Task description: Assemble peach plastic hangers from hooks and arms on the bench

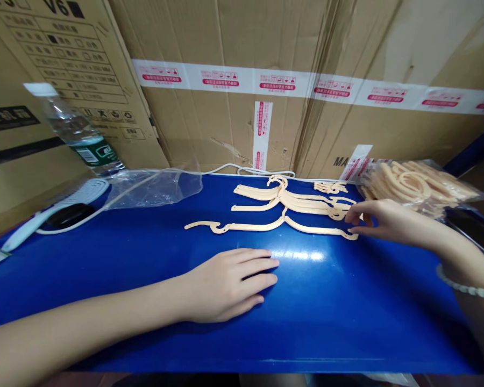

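Observation:
My left hand [229,285] lies flat on the blue table, palm down and fingers stretched, holding nothing. At the right, my right hand [381,219] hovers over the right end of the front beige plastic hanger [254,227], fingers bent and slightly apart. Its fingertips are close to that end; whether they touch it I cannot tell. A slim curved piece [199,223] extends from the front hanger's left end. Just behind lies a stack of beige hangers [302,203], their hooks [279,180] pointing to the back. The stack's right end is partly covered by my right hand.
Small beige parts [329,187] lie behind the stack, beside a clear bag of beige pieces [415,185]. At left are a water bottle [84,137], plastic film [157,188], a pale brush-like object [80,193] and a black object [70,215]. Cardboard boxes [210,123] line the back.

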`<control>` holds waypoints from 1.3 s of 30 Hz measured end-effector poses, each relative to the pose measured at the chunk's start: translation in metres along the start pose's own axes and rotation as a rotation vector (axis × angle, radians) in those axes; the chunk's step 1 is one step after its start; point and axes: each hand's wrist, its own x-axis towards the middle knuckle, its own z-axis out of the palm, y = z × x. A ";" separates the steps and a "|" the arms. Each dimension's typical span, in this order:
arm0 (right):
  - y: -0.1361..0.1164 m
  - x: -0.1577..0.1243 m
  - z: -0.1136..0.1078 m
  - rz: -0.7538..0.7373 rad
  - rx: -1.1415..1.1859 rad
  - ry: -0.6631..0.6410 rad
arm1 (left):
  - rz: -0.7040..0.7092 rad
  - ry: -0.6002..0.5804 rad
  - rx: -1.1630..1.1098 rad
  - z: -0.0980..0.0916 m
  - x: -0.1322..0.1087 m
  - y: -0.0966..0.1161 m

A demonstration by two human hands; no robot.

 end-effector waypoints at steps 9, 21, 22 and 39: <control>0.008 -0.001 0.004 0.100 -0.023 -0.125 | -0.115 0.040 0.111 0.002 -0.004 -0.002; 0.005 0.004 0.005 0.148 -0.064 -0.106 | -0.413 -0.008 0.083 0.008 -0.009 0.001; 0.003 0.005 0.004 0.157 -0.064 -0.114 | -0.422 -0.020 0.092 0.008 -0.009 0.002; -0.001 0.006 0.004 0.210 -0.081 -0.148 | -0.431 0.010 0.200 0.007 -0.010 0.011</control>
